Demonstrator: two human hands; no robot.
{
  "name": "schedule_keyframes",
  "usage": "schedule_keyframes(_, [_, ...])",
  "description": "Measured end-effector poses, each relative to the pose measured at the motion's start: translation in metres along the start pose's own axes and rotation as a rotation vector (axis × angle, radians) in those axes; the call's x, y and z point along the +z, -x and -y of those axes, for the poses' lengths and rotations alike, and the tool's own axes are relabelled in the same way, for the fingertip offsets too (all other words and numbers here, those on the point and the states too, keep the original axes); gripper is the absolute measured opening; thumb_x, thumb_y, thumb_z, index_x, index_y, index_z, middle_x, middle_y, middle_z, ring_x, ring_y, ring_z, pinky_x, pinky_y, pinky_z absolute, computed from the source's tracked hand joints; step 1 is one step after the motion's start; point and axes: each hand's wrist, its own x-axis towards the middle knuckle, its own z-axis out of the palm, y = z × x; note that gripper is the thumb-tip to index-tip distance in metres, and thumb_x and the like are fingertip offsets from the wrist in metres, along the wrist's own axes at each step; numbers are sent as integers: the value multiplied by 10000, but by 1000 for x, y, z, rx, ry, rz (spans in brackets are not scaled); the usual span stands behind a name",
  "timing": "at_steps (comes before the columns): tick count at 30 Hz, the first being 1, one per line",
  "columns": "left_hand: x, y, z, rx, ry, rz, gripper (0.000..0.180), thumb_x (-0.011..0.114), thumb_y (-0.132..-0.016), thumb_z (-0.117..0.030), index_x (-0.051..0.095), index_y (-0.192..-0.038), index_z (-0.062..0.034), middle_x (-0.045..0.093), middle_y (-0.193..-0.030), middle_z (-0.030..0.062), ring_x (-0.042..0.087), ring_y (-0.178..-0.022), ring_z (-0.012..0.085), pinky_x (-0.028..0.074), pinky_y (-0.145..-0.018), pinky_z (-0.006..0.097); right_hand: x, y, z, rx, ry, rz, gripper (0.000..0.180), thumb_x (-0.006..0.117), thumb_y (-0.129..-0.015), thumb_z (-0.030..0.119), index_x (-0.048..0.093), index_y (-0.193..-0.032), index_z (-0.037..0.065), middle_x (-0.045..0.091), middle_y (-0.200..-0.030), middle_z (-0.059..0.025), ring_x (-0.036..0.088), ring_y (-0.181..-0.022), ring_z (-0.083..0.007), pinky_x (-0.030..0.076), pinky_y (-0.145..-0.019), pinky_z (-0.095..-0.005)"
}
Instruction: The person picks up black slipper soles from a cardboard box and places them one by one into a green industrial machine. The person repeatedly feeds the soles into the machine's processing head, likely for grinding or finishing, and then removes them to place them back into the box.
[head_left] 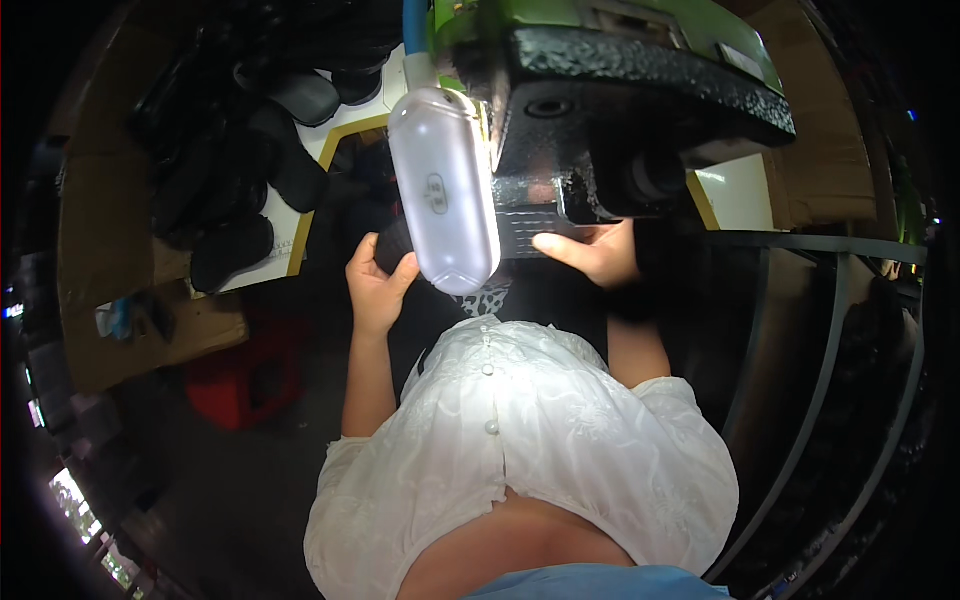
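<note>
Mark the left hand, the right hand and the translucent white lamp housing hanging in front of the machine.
left hand [372, 285], head view, on the back of the hand.
right hand [592, 255], head view, on the palm.
white lamp housing [445, 190], head view, on its middle.

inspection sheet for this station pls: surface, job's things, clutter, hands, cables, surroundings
Surface: white table with yellow edge, mostly hidden by the black machine.
Job's things: dark piece held under the machine; what it is, cannot tell.
Clutter: pile of black shoe parts on the left of the table.
Hands: left hand grips the dark piece; right hand rests under the machine head, fingers flat.
Cables: blue hose runs into a white lamp.
Surroundings: red stool, cardboard, dark metal rails on the right.
</note>
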Motion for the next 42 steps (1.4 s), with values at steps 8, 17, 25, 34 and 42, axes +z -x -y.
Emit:
schedule_keyframes(8, [15, 6, 25, -426, -372, 400, 339, 708, -768, -98, 591, -1067, 11, 666, -895, 73, 613, -734, 98, 494, -631, 240, 12, -9, -9, 82, -9, 69, 384, 758, -667, -20, 590, -1013, -37, 645, -949, -89, 616, -843, -122, 506, -755, -257])
schedule_keyframes(17, [27, -3, 25, 60, -579, 184, 312, 706, -741, -153, 598, -1000, -15, 607, -978, 120, 592, -930, 251, 461, -827, 357, -50, -10, 29, 23, 948, -172, 315, 778, -678, 118, 638, -931, -9, 662, -778, -69, 576, -710, -96, 479, -653, -276])
schedule_keyframes(25, [-135, -36, 7, 148, -1655, -547, 760, 737, -712, -307, 377, -1306, 3, 386, -1326, 227, 357, -1241, 374, 287, -1027, 465, -142, -30, 24, -327, 995, -569, 343, 666, -760, 31, 570, -1081, -44, 626, -1007, -74, 573, -926, -161, 429, -850, -296])
schedule_keyframes(34, [-99, -2, 6, 285, -1483, -420, 342, 705, -646, -72, 625, -971, -140, 637, -1035, -3, 543, -1029, 185, 237, -1045, 473, -46, -6, -53, -40, 671, -144, 284, 697, -739, 36, 620, -1005, -24, 647, -997, -85, 599, -908, -165, 457, -817, -300])
schedule_keyframes(42, [62, 19, -38, -22, 273, 54, 221, 739, -737, -63, 606, -894, 18, 633, -816, 42, 587, -745, 80, 491, -649, 253, -1, 40, -100, 103, 255, 462, 469, 772, -695, 125, 587, -1119, 48, 580, -1167, -88, 575, -1011, -182, 485, -820, -310])
